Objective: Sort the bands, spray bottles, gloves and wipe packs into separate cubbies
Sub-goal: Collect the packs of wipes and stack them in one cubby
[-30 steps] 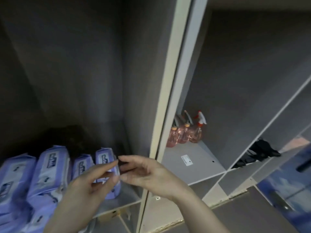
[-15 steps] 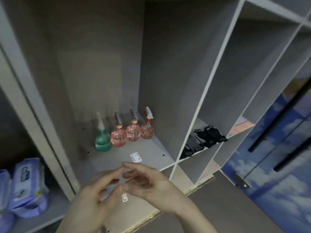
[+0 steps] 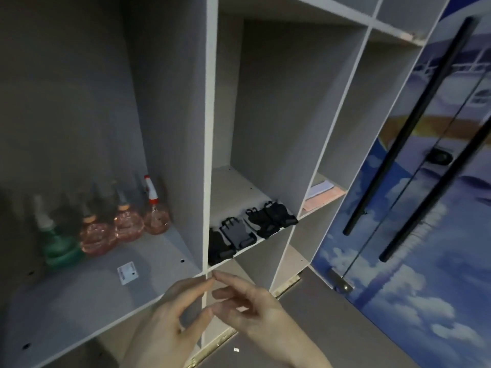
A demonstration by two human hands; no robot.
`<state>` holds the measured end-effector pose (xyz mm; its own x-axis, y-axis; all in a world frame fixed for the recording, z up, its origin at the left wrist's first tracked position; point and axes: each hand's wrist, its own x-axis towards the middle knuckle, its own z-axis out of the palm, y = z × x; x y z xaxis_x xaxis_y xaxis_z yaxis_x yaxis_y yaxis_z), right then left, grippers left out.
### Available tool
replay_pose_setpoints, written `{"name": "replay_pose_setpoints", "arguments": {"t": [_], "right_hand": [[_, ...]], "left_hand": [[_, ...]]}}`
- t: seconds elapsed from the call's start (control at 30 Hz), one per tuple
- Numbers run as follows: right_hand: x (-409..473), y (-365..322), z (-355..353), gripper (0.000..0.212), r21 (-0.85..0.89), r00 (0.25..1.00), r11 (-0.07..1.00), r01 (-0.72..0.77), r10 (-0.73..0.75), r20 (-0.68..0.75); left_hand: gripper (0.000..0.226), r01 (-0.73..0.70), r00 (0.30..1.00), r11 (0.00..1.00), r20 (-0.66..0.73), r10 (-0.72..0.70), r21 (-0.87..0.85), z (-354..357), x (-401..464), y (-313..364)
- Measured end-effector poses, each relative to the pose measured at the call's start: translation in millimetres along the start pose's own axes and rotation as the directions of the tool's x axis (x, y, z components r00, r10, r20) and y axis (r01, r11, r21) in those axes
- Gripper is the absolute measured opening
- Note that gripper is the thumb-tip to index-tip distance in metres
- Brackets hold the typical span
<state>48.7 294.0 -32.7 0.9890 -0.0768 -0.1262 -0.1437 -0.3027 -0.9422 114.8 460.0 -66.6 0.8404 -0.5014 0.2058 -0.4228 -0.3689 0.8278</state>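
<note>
Left hand (image 3: 170, 320) and right hand (image 3: 255, 306) meet fingertip-to-fingertip at lower centre, grip contents indiscernible; anything small could drop unseen.

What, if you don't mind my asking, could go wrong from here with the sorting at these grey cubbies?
1. The black fingerless gloves lie right at the front lip of their shelf; a brush from the left hand or right hand just below could knock them off.
2. The round pink spray bottles and the green spray bottle stand packed together, so reaching for one could topple its neighbours.
</note>
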Motion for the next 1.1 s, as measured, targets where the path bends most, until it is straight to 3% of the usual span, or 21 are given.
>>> {"name": "replay_pose_setpoints", "arguments": {"t": [0.3,0.4,0.53,0.73,1.1], "right_hand": [[26.3,10.3,-40.6,0.050,0.046,0.996,0.998,-0.044,0.047,-0.072],[46.6,0.7,-45.1,0.065,0.069,0.998,0.997,-0.039,0.042,-0.048],[81.9,-7.8,-42.7,0.055,0.052,0.998,0.998,-0.041,0.038,0.059],[122.4,-15.6,-14.1,0.038,0.058,0.988,0.998,-0.024,0.015,0.151],[114.0,-15.9,39.6,0.045,0.017,0.963,0.997,0.075,-0.077,0.257]], "left_hand": [[0.033,0.001,0.998,0.998,0.062,-0.005,0.055,27.1,53.0,12.3],[0.034,0.001,1.000,0.999,0.021,-0.002,0.049,21.8,66.7,9.1],[0.027,0.057,0.997,0.998,-0.063,-0.055,0.040,5.7,77.9,-3.6],[0.050,0.093,0.984,0.995,-0.158,-0.085,0.043,-28.1,86.8,-26.4],[0.044,0.190,0.935,0.976,-0.323,-0.145,0.111,-55.4,25.4,-37.1]]}}
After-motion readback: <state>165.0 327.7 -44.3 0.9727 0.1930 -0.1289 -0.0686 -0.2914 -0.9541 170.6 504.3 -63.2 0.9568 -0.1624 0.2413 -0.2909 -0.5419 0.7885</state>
